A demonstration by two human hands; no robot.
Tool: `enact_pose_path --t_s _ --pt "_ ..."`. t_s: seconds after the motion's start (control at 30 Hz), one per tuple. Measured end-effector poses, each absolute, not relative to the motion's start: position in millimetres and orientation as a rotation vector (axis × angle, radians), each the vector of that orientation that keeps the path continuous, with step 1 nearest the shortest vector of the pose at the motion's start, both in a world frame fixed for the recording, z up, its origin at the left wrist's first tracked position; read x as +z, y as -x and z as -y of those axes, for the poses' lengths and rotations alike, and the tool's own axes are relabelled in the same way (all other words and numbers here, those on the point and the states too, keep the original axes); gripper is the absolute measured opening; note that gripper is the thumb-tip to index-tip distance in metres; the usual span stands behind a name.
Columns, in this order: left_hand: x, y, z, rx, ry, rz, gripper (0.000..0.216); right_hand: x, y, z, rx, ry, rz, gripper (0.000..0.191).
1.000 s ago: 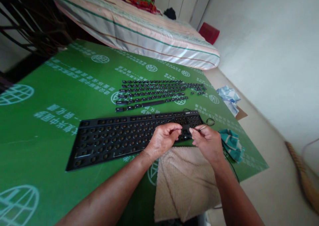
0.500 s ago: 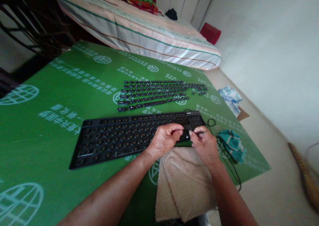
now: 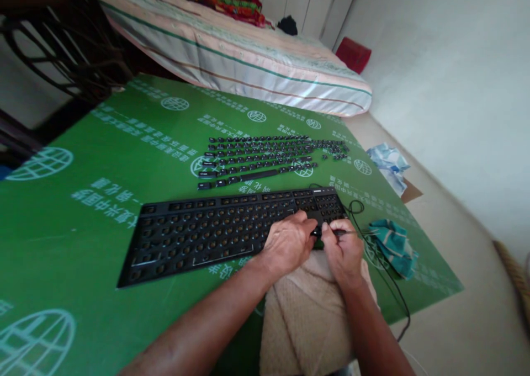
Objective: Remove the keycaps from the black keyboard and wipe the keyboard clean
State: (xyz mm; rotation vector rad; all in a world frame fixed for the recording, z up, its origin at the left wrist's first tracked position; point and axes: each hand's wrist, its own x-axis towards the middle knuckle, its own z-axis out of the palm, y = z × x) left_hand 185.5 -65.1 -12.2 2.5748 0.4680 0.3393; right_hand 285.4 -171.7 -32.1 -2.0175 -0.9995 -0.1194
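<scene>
A black keyboard [image 3: 182, 246] lies on the green board, most of its keycaps off and the sockets bare. My left hand [image 3: 292, 241] rests over its lower right part, fingers curled and closed near the arrow keys. Whether a keycap is in those fingers is hidden. My right hand [image 3: 342, 249] pinches a thin dark tool [image 3: 340, 232], its tip hidden by the fingers. Between the two hands shows a glossy black keycap [image 3: 317, 232]. Beyond the keyboard, loose black keycaps [image 3: 259, 174] lie in several rows.
A beige towel [image 3: 306, 321] hangs at the near edge of the green board [image 3: 95, 243]. Right of the keyboard are its black cable [image 3: 387, 276] and a teal cloth [image 3: 393, 246]. A bed [image 3: 256, 72] stands behind, and a white wall [image 3: 455, 89] rises on the right.
My left hand has moved right and lowered onto the keyboard, closer to my right hand. The camera view has shifted slightly. The rows of keycaps look the same.
</scene>
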Motion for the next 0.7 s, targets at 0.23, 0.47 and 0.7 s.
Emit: enact_pose_path --t_s 0.23,0.47,0.7 --pt "-11.4 -192.9 73.0 0.323 -2.664 -0.529 0.014 -29.6 -281.5 171.3 -0.205 2.031 1.054 0.018" --pt "-18.0 -189.7 73.1 0.406 -2.644 -0.507 0.014 -29.7 -280.1 172.5 -0.262 1.993 1.074 0.019" --pt "-17.7 -190.2 73.0 0.415 -2.627 -0.499 0.015 -31.7 -280.8 174.1 -0.246 1.993 1.065 0.02"
